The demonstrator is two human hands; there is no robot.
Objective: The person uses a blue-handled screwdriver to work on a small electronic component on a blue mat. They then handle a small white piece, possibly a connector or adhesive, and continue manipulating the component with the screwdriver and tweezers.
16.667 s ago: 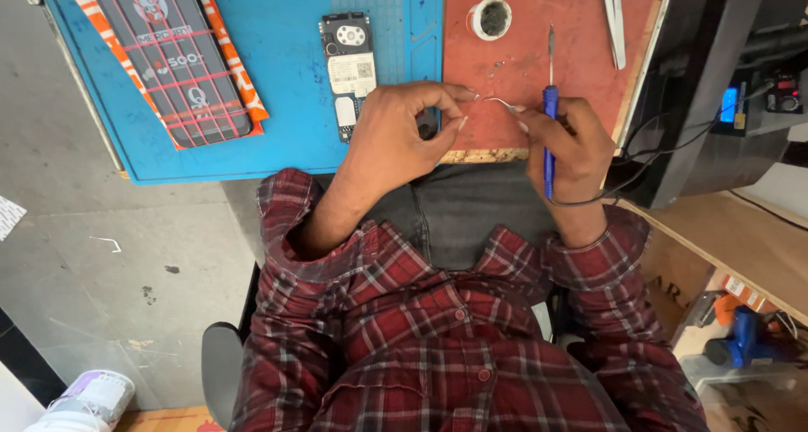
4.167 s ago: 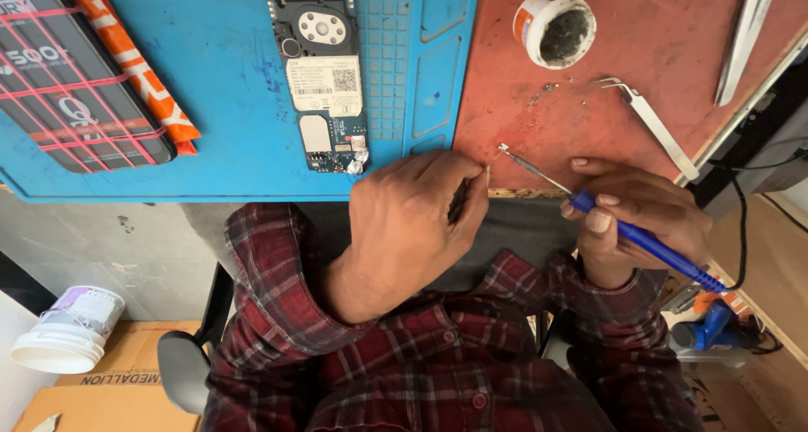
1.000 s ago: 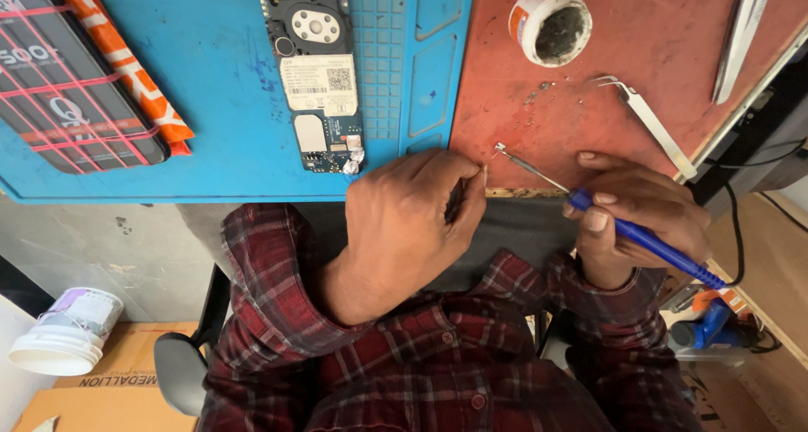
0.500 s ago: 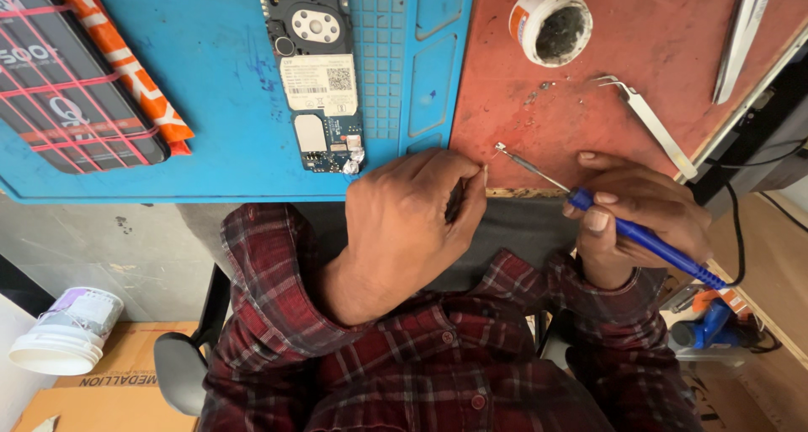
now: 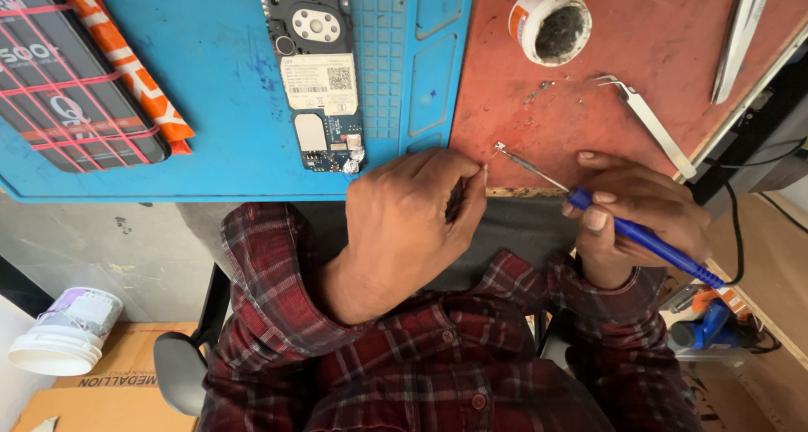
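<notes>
Blue work mat upper left, red-brown board upper right. Soldering iron has a blue handle. Shirt sleeve is red-and-dark plaid. White tub lower left.

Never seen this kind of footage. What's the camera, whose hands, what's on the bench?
One camera, worn on a person's head, looks down at their own two bare hands; no machine is involved. The right hand holds a blue-handled soldering iron, its metal tip near the left hand. The left hand's fingers pinch something too small to make out. On the blue mat lies an opened phone with its circuit board showing, beside a boxed item with an orange edge. On the red surface sit a small round pot and metal tweezers.
</notes>
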